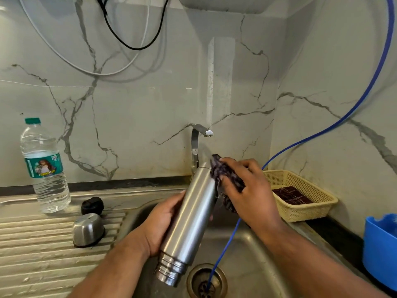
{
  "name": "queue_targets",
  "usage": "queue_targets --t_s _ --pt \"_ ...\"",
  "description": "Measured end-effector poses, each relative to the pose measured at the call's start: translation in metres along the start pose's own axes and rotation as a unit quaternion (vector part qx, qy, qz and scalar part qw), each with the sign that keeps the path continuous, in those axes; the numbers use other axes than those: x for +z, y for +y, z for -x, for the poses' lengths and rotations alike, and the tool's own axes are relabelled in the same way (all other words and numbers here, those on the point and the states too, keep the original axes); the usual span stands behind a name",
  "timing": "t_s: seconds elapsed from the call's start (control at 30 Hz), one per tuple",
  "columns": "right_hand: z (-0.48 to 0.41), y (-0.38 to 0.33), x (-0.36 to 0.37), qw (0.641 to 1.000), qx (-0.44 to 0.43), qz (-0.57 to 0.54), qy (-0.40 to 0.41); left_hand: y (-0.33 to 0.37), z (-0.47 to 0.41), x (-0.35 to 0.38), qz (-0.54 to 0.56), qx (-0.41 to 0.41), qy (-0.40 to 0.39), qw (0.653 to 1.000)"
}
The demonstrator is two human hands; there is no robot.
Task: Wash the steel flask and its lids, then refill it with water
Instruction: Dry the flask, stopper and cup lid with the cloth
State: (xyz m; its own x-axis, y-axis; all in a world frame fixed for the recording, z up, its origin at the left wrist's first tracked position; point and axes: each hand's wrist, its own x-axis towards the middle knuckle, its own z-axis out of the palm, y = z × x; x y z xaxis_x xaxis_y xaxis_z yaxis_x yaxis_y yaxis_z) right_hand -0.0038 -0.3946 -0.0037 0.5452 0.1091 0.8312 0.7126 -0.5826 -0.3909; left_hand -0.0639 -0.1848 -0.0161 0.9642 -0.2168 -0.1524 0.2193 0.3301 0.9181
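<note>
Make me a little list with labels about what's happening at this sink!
flask: tilted over the sink, mouth downward, lids off
left hand: holds the flask's body
right hand: holds a dark cloth against the flask's upper end
steel lid: on the drainboard
black lid: behind it, near the water bottle
tap: no water visible

Under a dark cloth (221,171) and the right hand (251,194) gripping it, the far end of the flask (193,211) is lost; its inside cannot be seen. Fingers of the left hand (161,224) vanish behind the steel body, which also covers the foot of the tap (196,147). Both forearms run off the bottom edge. The hose (365,97) leaves at top right, its other end disappearing into the drain (206,280). A tub (380,248) is cut by the right edge, an appliance (223,5) by the top. Label print on the bottle (44,166) is too small to read.
</note>
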Motion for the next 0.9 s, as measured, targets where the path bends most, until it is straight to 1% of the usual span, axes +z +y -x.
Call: queue_targets --t_s 0.07,0.1,0.13,0.2,0.27,0.33,0.4,0.47,0.5,0.53,0.57,0.63,0.67,0.73,0.77,0.8,0.83,0.87,0.9 --pt "0.002 -0.001 -0.001 1.000 0.014 -0.011 -0.003 0.000 0.003 0.002 0.019 0.000 0.006 1.000" --pt "0.004 -0.004 0.000 1.000 0.005 -0.009 -0.017 -0.001 0.003 0.002 0.021 -0.001 0.015 1.000" --pt "0.008 -0.009 0.001 0.999 -0.011 -0.005 -0.043 0.000 0.004 0.003 0.028 0.005 0.023 0.999" --pt "0.015 -0.024 0.003 0.990 -0.057 -0.007 -0.130 0.003 0.007 0.005 0.050 0.015 0.028 0.998" --pt "0.023 -0.038 0.005 0.969 -0.129 -0.025 -0.211 0.008 0.008 0.001 0.084 0.013 0.036 0.996" --pt "0.030 -0.049 0.007 0.938 -0.234 -0.020 -0.255 0.011 0.011 -0.006 0.094 0.016 0.058 0.994" --pt "0.035 -0.054 0.008 0.906 -0.318 -0.002 -0.278 0.014 0.013 -0.009 0.085 0.032 0.084 0.992" --pt "0.036 -0.053 0.008 0.893 -0.359 0.014 -0.272 0.015 0.016 -0.006 0.088 0.027 0.077 0.993" --pt "0.035 -0.050 0.009 0.895 -0.360 0.019 -0.263 0.015 0.016 -0.002 0.090 0.016 0.065 0.994" --pt "0.033 -0.045 0.009 0.905 -0.344 0.025 -0.249 0.014 0.016 0.000 0.089 0.003 0.054 0.995" --pt "0.031 -0.039 0.009 0.923 -0.310 0.028 -0.226 0.012 0.013 0.002 0.087 -0.010 0.038 0.995" --pt "0.022 -0.026 0.007 0.969 -0.195 0.019 -0.152 0.010 0.012 0.010 0.070 -0.010 -0.004 0.998" --pt "0.016 -0.020 0.006 0.985 -0.132 0.009 -0.108 0.008 0.010 0.012 0.039 -0.005 -0.011 0.999" --pt "0.008 -0.008 0.003 0.999 -0.032 0.007 -0.040 0.003 0.009 0.015 -0.031 -0.002 -0.001 1.000" --pt "0.005 -0.005 0.002 1.000 -0.010 0.015 -0.020 0.001 0.008 0.015 -0.046 -0.008 -0.005 0.999" --pt "0.004 -0.005 0.001 1.000 -0.003 0.019 -0.015 0.001 0.009 0.016 -0.050 -0.016 -0.003 0.999" --pt "0.005 -0.007 0.001 0.999 -0.008 0.014 -0.028 -0.001 0.007 0.013 -0.045 -0.017 0.009 0.999" --pt "0.008 -0.013 0.002 0.998 -0.023 0.005 -0.062 -0.001 0.008 0.013 -0.031 -0.012 0.020 0.999" --pt "0.013 -0.020 0.002 0.992 -0.049 -0.002 -0.114 -0.001 0.009 0.011 -0.009 -0.001 0.027 1.000"
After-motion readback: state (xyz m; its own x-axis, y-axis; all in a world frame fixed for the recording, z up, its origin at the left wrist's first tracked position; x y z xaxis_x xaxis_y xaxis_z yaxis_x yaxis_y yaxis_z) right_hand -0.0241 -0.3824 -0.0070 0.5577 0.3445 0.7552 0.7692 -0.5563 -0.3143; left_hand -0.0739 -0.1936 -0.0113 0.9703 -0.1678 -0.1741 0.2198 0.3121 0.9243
